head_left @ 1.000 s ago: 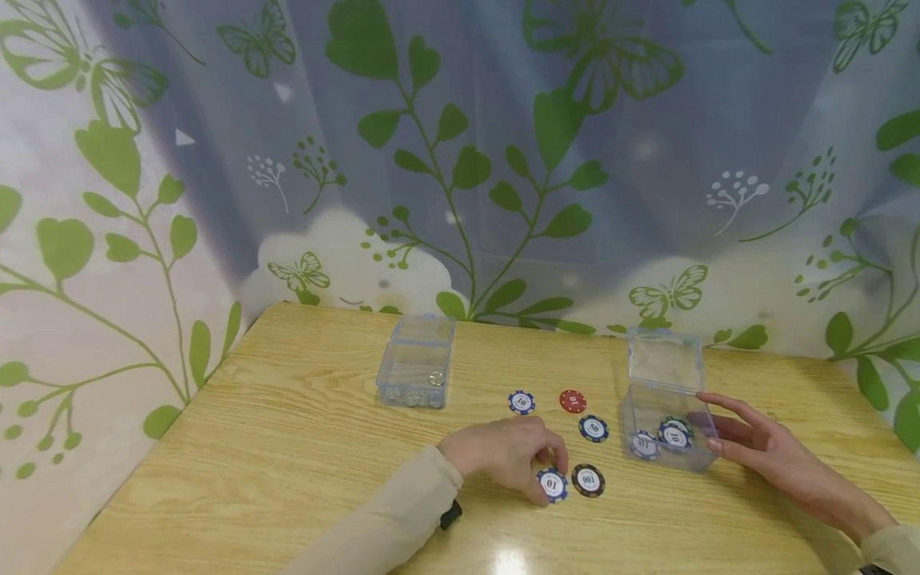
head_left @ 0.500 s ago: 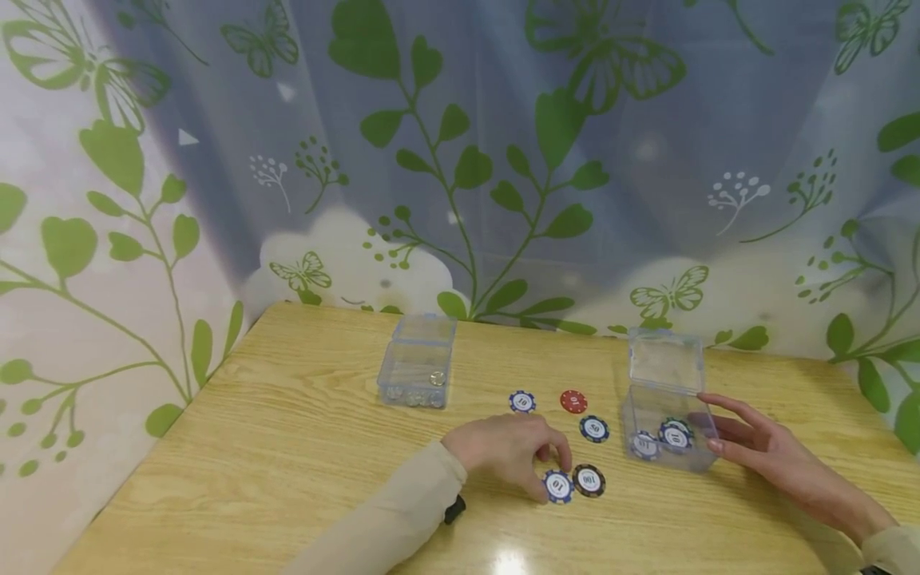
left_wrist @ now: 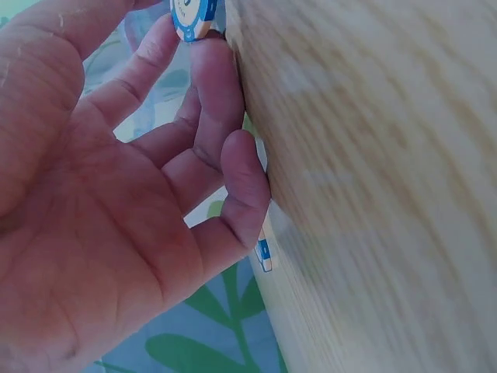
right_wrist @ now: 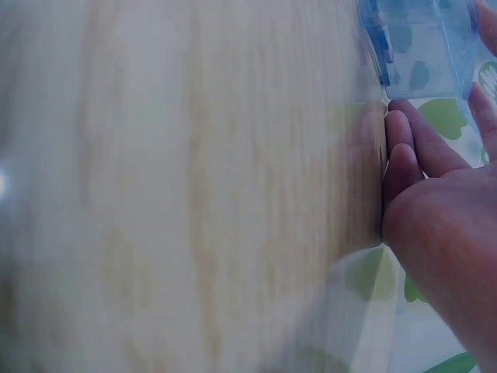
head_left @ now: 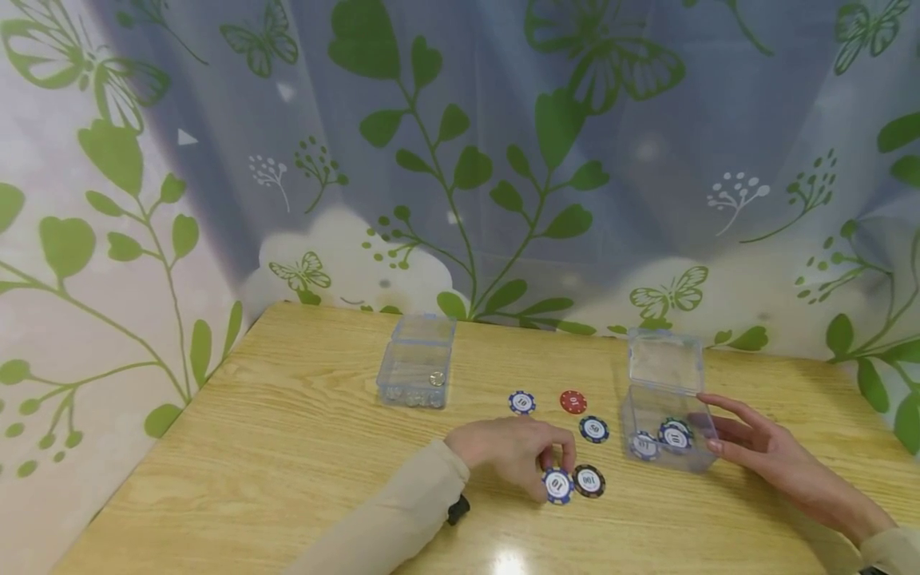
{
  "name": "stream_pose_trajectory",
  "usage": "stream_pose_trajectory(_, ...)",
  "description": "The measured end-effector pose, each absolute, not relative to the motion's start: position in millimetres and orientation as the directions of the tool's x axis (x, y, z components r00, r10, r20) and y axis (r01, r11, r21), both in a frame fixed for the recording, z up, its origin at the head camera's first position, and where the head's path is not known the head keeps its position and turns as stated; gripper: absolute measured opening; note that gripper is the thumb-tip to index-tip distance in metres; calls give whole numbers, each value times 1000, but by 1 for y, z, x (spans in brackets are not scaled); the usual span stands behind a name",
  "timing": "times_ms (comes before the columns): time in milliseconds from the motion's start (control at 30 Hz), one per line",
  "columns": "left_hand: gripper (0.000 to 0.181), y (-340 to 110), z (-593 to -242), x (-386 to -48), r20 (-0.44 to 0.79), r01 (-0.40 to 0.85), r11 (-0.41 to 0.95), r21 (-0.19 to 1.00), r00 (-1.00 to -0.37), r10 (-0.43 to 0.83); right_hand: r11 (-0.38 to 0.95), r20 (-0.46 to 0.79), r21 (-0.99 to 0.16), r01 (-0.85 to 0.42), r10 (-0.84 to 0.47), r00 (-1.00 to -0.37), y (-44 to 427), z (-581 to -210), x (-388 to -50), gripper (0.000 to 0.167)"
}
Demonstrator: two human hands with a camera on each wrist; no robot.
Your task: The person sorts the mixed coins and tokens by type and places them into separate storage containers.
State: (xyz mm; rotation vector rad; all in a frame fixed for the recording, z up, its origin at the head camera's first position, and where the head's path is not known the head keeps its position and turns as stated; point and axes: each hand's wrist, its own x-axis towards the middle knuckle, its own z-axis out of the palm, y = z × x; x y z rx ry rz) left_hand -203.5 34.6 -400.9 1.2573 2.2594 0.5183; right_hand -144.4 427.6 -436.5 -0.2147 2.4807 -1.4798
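Note:
My left hand (head_left: 506, 451) pinches a blue-edged poker chip (head_left: 558, 485) marked 10 by its rim, low over the table. In the left wrist view, the chip (left_wrist: 192, 17) is cut off at the top, near the thumb and fingertips. Touching or just beside it lies a black chip (head_left: 589, 481) marked 100. My right hand (head_left: 779, 459) rests with extended fingers against the right side of a clear plastic box (head_left: 688, 461), its lid raised. Inside that box are a few chips (head_left: 676, 435). The right wrist view shows only part of the box (right_wrist: 419, 54).
Behind my left hand lie a blue chip (head_left: 521, 402), a red chip (head_left: 573, 401) and a dark blue chip (head_left: 593, 429) marked 50. Farther left stands a second clear box (head_left: 411, 369), lid raised, holding small shiny pieces. A patterned curtain (head_left: 460, 160) hangs behind the table.
My left hand has shifted slightly right with the pinched chip, which is now closer to the black chip. My right hand and both boxes have stayed in place.

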Motion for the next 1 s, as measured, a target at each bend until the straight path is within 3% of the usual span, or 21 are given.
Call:
stream_pose_trajectory(433,35,29,-404,-209,-238,611,457,647,-408,882,485,-137,-875,3,-242,-961,427,-437,-144,61)
stream_pose_trajectory(1000,28,26,-403,-212,-219,518,480,708,-485,847,515,-172,-857,38,-214,-962,428,-437,-145,63)
